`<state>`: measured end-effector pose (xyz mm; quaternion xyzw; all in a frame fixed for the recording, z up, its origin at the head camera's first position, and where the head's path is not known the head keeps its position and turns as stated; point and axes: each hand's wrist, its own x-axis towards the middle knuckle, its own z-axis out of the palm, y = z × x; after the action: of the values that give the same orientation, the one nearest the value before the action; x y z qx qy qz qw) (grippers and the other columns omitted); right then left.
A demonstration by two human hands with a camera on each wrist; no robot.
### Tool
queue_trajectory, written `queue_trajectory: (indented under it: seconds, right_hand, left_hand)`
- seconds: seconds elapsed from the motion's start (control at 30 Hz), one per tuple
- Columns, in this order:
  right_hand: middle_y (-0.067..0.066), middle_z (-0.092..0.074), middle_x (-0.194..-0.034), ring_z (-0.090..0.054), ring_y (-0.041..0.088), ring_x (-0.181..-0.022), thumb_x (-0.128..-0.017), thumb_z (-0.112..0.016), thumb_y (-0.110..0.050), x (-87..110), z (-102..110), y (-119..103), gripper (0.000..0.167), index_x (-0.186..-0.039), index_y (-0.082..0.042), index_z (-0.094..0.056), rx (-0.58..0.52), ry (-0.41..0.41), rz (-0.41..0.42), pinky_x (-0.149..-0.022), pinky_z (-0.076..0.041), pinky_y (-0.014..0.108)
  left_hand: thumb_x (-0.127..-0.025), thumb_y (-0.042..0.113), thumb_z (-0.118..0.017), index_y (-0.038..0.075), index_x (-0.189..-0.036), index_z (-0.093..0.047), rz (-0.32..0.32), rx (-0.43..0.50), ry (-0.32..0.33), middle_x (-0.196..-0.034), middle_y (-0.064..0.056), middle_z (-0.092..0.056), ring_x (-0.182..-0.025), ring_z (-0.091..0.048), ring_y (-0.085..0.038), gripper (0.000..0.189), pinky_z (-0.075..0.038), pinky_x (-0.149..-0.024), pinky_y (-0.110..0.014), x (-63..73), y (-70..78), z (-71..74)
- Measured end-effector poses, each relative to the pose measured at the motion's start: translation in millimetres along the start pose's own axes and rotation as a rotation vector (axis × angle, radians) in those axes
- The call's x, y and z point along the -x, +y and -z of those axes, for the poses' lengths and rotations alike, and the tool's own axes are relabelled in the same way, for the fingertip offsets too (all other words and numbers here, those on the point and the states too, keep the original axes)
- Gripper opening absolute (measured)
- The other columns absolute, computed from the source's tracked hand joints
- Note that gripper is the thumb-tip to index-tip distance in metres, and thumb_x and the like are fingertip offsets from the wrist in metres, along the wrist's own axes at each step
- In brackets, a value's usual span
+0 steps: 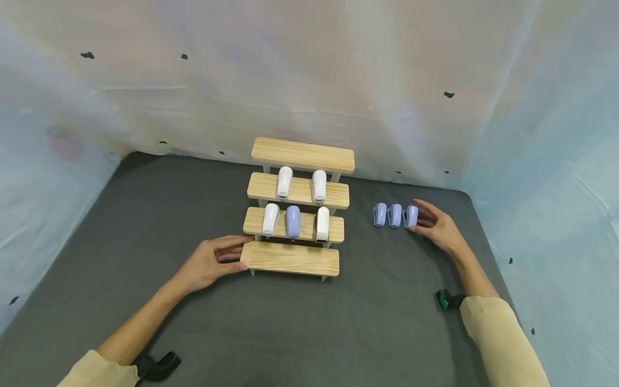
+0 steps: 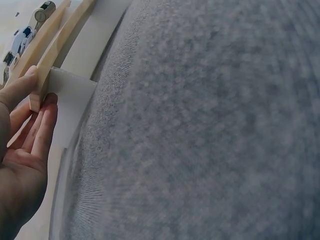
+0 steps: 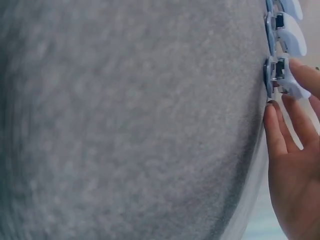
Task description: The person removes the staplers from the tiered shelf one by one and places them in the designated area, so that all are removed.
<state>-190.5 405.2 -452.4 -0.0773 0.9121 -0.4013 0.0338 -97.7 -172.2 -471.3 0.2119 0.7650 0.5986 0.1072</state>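
Observation:
My left hand (image 1: 211,262) grips the left end of the lowest board of a tiered wooden display stand (image 1: 290,258). In the left wrist view, the thumb lies on the board (image 2: 42,90) and the fingers reach round its end. Far to the right, my right hand (image 1: 437,227) has its thumb and fingers about the rightmost light-blue stapler (image 1: 411,216), which stands on the grey cloth. That stapler (image 3: 287,77) sits between thumb and fingers in the right wrist view. Two more light-blue staplers, a middle one (image 1: 395,215) and a left one (image 1: 379,214), stand beside it in a row.
On the stand's second step from the bottom, a blue stapler (image 1: 292,221) stands between two white staplers. Two white staplers, one (image 1: 285,181) at the left, stand one step higher. The top board (image 1: 303,154) is close to the back curtain (image 1: 300,80).

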Motion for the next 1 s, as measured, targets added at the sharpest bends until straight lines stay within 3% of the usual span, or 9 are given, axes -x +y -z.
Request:
queue_trajectory:
  seconds: [0.1,0.2,0.37,0.5,0.63,0.83,1.0]
  right_hand:
    - [0.021,-0.045,-0.149,-0.047,0.04,-0.132,-0.085,-0.08,-0.006,-4.4,2,-6,0.079,-0.153,-0.007,-0.037,-0.034,0.036,-0.011,-0.106,-0.045,0.049]
    - [0.017,-0.047,-0.148,-0.046,0.036,-0.134,-0.086,-0.079,-0.007,-5.4,7,-11,0.075,-0.151,-0.009,-0.041,-0.071,0.13,-0.013,-0.109,-0.043,0.047]
    - [0.02,-0.052,-0.143,-0.05,0.038,-0.129,-0.088,-0.075,-0.001,2.8,13,-31,0.064,-0.145,-0.006,-0.049,-0.138,0.235,0.063,-0.106,-0.047,0.039]
    - [0.026,-0.054,-0.138,-0.055,0.04,-0.123,-0.087,-0.074,0.004,8.5,13,-51,0.058,-0.14,0.003,-0.052,-0.201,0.269,0.117,-0.101,-0.051,0.031]
    - [0.03,-0.055,-0.134,-0.057,0.04,-0.119,-0.086,-0.073,0.009,8.7,9,-56,0.054,-0.136,0.008,-0.054,-0.303,0.301,0.174,-0.097,-0.053,0.026]
    - [0.035,-0.055,-0.13,-0.064,0.029,-0.113,-0.084,-0.069,0.016,8.1,6,-63,0.05,-0.132,0.014,-0.054,-0.428,0.318,0.27,-0.094,-0.054,0.026]
    - [0.033,-0.057,-0.129,-0.064,0.028,-0.113,-0.083,-0.067,0.021,5.5,2,-69,0.051,-0.132,0.016,-0.053,-0.509,0.303,0.351,-0.094,-0.054,0.028]
  left_hand:
    - [-0.087,0.012,-0.078,0.004,-0.141,-0.055,-0.002,-0.011,0.013,-0.143,-0.018,-0.051,-0.117,-0.063,-0.029,0.059,-0.057,-0.091,-0.031,4.4,-0.5,0.5]
    - [-0.087,0.013,-0.078,0.006,-0.141,-0.055,-0.001,-0.016,0.016,-0.142,-0.017,-0.052,-0.116,-0.063,-0.028,0.059,-0.056,-0.091,-0.032,6.5,0.0,-0.3]
    - [-0.087,0.012,-0.079,0.005,-0.141,-0.056,0.003,-0.007,0.015,-0.141,-0.018,-0.052,-0.116,-0.063,-0.029,0.059,-0.056,-0.092,-0.031,8.2,0.6,-1.2]
    - [-0.087,0.012,-0.078,0.004,-0.141,-0.055,-0.001,-0.01,0.012,-0.142,-0.019,-0.051,-0.116,-0.063,-0.029,0.059,-0.056,-0.092,-0.031,8.0,0.6,-0.4]
    - [-0.087,0.011,-0.078,0.003,-0.141,-0.055,-0.018,-0.027,0.013,-0.141,-0.02,-0.052,-0.115,-0.063,-0.03,0.059,-0.056,-0.091,-0.031,5.4,1.5,-0.1]
    - [-0.087,0.013,-0.079,0.007,-0.14,-0.056,-0.02,-0.046,0.023,-0.14,-0.017,-0.054,-0.114,-0.064,-0.029,0.059,-0.056,-0.091,-0.03,2.3,2.6,-0.8]
    - [-0.086,0.012,-0.079,0.007,-0.14,-0.057,-0.022,-0.026,0.023,-0.14,-0.017,-0.054,-0.114,-0.064,-0.028,0.058,-0.056,-0.092,-0.031,0.5,2.6,-1.2]
